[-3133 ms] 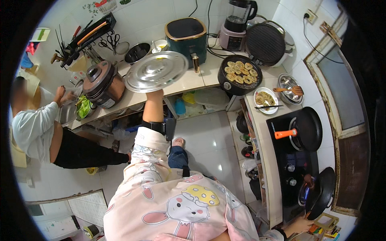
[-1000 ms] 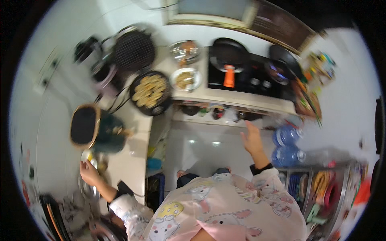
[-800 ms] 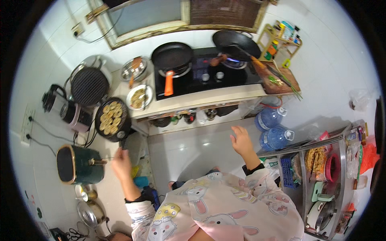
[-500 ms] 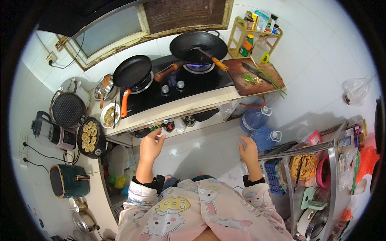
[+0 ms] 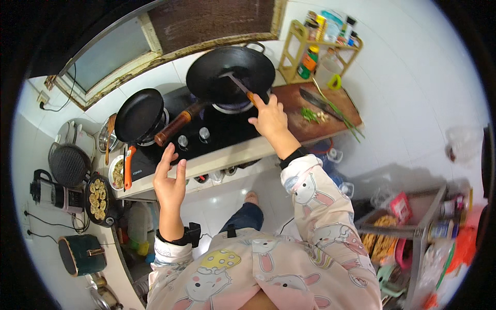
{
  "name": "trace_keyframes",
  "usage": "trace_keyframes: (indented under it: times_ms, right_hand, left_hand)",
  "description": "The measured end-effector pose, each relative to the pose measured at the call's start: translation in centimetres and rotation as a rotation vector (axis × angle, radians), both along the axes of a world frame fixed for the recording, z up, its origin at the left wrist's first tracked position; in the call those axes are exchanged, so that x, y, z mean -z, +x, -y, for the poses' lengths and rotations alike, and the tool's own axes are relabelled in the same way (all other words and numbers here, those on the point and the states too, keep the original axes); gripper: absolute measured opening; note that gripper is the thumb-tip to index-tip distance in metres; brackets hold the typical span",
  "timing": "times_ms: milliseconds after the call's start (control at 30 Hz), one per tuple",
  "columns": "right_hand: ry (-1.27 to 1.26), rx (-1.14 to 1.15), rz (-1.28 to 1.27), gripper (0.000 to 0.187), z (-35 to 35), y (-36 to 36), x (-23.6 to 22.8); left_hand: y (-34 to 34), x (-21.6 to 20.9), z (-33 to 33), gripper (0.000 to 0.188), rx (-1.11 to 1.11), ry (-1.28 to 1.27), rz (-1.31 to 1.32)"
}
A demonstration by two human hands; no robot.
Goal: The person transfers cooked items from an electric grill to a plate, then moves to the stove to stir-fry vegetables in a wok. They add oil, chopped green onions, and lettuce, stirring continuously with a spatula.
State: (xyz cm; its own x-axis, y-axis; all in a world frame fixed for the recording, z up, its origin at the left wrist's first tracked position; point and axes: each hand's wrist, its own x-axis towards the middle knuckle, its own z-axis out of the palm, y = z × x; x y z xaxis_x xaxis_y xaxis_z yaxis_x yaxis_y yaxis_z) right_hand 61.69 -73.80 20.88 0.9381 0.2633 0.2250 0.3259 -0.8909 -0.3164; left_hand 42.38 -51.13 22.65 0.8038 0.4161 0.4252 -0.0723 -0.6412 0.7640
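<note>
**Your right hand held the spatula in the wok; your left hand was open near the wok handle**

You stood facing a black gas hob (image 5: 206, 137) set into a pale counter (image 5: 227, 155). Your right hand (image 5: 268, 120) was closed around the wooden handle of a spatula (image 5: 238, 87), whose metal blade rested inside a large black wok (image 5: 230, 72) on the right burner. The wok looked empty apart from the spatula blade.

Your left hand (image 5: 169, 181) was raised in front of the counter edge with the fingers spread and the palm open, holding nothing. It was near the end of the wok's long brown handle (image 5: 176, 124), which pointed down and to the left towards you, but it was not touching it.

To the left of the wok, a smaller black frying pan (image 5: 138, 114) with an orange handle sat on the other burner. Further left, a plate of fried cakes (image 5: 118, 173) lay on the counter, and below it a round dark electric pan (image 5: 97, 199) held more of the cakes.

To the right of the hob lay a wooden chopping board (image 5: 315, 111) with a cleaver (image 5: 316, 101) and green onions (image 5: 338, 112) on it. Behind the board, a small wooden rack (image 5: 310, 49) held bottles and jars.
</note>
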Motion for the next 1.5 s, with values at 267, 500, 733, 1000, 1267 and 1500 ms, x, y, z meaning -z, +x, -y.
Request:
trace_keyframes:
  times_ms: [267,500,733,1000,1267,1500]
  right_hand:
    - [-0.102,-0.103,-0.122,0.047,2.8,9.7,-1.9]
    - [0.34,0.085,-0.861,0.032,8.8,18.3,-8.8]
    - [0.238,-0.067,-1.063,0.03,5.3,21.0,-7.1]
    - [-0.2,-0.502,-0.62,0.029,6.1,26.4,-7.1]
    - [0.006,-0.192,-0.943,0.027,8.4,24.8,-7.6]
    - [-0.652,-0.624,-0.2,0.025,6.6,24.6,-4.7]
  left_hand:
    - [8.7,-0.1,-3.2,0.035,-0.295,0.129,0.196]
    - [11.7,1.5,-3.7,0.037,-0.367,-0.024,0.08]
    - [11.9,1.2,-3.7,0.036,-0.43,-0.12,0.065]
    - [12.4,0.3,-2.6,0.038,-0.402,0.067,0.127]
    - [12.3,-1.7,-1.3,0.039,-0.336,0.218,0.209]
    - [14.8,-1.1,3.3,0.037,-0.108,0.077,0.174]
